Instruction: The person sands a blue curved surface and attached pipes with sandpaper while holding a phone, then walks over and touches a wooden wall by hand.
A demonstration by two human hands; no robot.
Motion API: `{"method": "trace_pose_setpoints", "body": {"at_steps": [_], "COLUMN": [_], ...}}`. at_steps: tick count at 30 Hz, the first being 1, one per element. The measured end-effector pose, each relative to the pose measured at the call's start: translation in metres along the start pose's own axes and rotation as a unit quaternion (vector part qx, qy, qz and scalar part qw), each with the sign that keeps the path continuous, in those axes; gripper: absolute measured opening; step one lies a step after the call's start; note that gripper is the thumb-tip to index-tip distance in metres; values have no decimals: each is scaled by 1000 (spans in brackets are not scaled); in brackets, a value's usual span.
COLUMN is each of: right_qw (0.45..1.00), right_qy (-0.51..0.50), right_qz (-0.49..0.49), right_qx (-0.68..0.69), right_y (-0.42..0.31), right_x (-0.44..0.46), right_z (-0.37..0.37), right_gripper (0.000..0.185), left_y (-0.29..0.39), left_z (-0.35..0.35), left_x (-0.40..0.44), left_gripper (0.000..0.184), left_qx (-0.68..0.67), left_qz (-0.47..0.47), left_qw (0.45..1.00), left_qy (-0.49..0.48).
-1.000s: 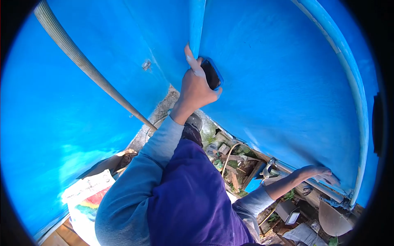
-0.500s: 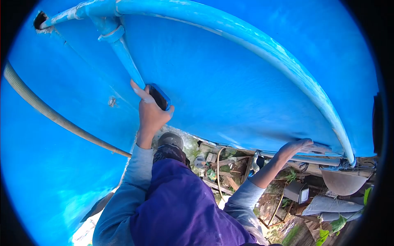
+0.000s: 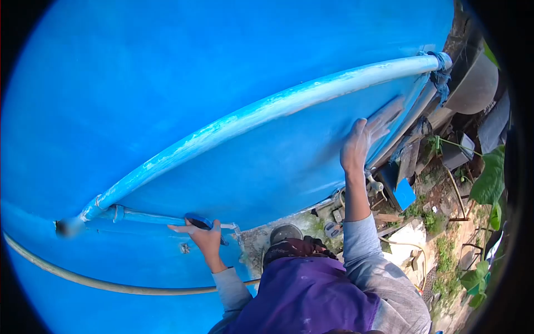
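My left hand is closed around a flat dark phone-like object with a blue rim; its exact kind is unclear. It is beside the thin blue pipe low on the blue wall. My right hand lies toward the right end of the wall, below the thick curved pipe. Its fingers are stretched out flat and blurred, and I can make out nothing held in them. Pale dust marks show on this hand.
A ribbed hose runs across the lower left wall. Blue ties wrap the thick pipe's right end. A white tap projects below my right hand. Rubble, boards and a floodlight occupy the ground at right, near green leaves.
My view has turned and shifted right, so the thick pipe now slants up to the right. My left hand still grips the dark object; my right hand remains stretched out at the wall.
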State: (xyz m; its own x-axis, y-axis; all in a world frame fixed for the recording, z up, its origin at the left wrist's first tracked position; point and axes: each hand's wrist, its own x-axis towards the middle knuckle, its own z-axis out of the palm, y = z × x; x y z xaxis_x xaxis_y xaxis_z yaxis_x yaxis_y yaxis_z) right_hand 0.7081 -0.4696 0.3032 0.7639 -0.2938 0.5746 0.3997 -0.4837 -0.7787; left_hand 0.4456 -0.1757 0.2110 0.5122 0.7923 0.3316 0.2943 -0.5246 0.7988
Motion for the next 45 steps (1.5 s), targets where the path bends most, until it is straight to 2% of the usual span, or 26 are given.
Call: {"method": "trace_pose_setpoints", "body": {"at_steps": [1,2,5,8,9,10,12,13,14,15,17,20,22,24,25,26,27,28,29,30,32,33,36,38,41,45], "right_qw": [998,994,974,983,997,997,996,992,999,998,983,968,976,992,998,993,995,995,997,996,989,980,942,935,994,996], "right_qy": [2,3,-56,-65,-38,-14,41,93,52,17,-42,-79,-81,-86,-31,22,8,43,49,55,-8,-48,-137,-182,-50,5], "right_qz": [-55,-111,-213,-139,-33,74,75,71,0,-61,-176,-225,-165,0,52,104,94,60,10,-40,-149,-190,-292,-216,-64,-92], "right_qx": [-3,-7,-44,-103,-61,-17,17,47,12,-12,-39,-80,-117,-88,-19,46,44,61,61,60,4,-31,-96,-215,-75,6], "right_y": [-16,-32,-21,55,72,85,79,66,38,11,-31,-6,45,85,86,80,69,50,28,6,-28,-31,8,48,25,-67], "right_x": [-6,-11,-78,-128,-117,-99,-41,-22,-14,-12,-23,-94,-126,-121,-99,-71,-47,-22,-13,-4,-26,-49,-120,-129,-47,-2], "right_z": [5,10,31,42,34,32,24,13,-1,-3,-6,31,38,34,32,24,17,12,9,5,13,18,32,22,7,8], "right_gripper": [97,98,101,95,92,89,87,86,90,94,100,101,100,97,98,98,98,100,101,102,104,105,102,102,99,99], "left_y": [-6,-2,22,26,26,26,17,4,-4,-8,-10,-9,4,23,35,37,40,42,40,25,9,9,10,20,27,50], "left_z": [-2,-6,-8,-8,-9,-9,-13,-14,-13,-12,-8,-6,-6,-9,-9,-9,-8,-7,-7,-8,-7,-4,-3,-5,-10,-15], "left_x": [2,5,2,-1,-1,-1,0,5,7,5,7,6,2,-3,-6,-7,-7,-8,-6,-2,1,-1,-3,-4,-4,0], "left_gripper": [101,107,121,131,133,126,119,106,94,94,67,67,67,66,66,67,68,69,91,91,92,80,93,119,133,131], "left_qx": [1,16,-3,-18,-19,-10,1,13,25,25,-34,-67,-76,-84,-75,-74,-73,-73,-44,-31,-27,-27,-58,-21,64,-43], "left_qz": [-15,-19,-3,-13,-20,2,21,3,-14,-12,-10,-9,-9,-17,-9,-13,-18,-23,-37,-28,-32,-17,-21,-15,-29,-112], "left_qw": [1000,998,998,998,998,998,998,998,996,996,998,997,996,996,997,997,997,997,998,998,998,999,998,999,997,993], "left_qy": [-17,-61,-61,-57,-59,-56,-58,-69,-81,-88,-54,-41,-42,-32,-20,-13,-7,0,-29,-47,-56,-26,3,32,11,-5]}}
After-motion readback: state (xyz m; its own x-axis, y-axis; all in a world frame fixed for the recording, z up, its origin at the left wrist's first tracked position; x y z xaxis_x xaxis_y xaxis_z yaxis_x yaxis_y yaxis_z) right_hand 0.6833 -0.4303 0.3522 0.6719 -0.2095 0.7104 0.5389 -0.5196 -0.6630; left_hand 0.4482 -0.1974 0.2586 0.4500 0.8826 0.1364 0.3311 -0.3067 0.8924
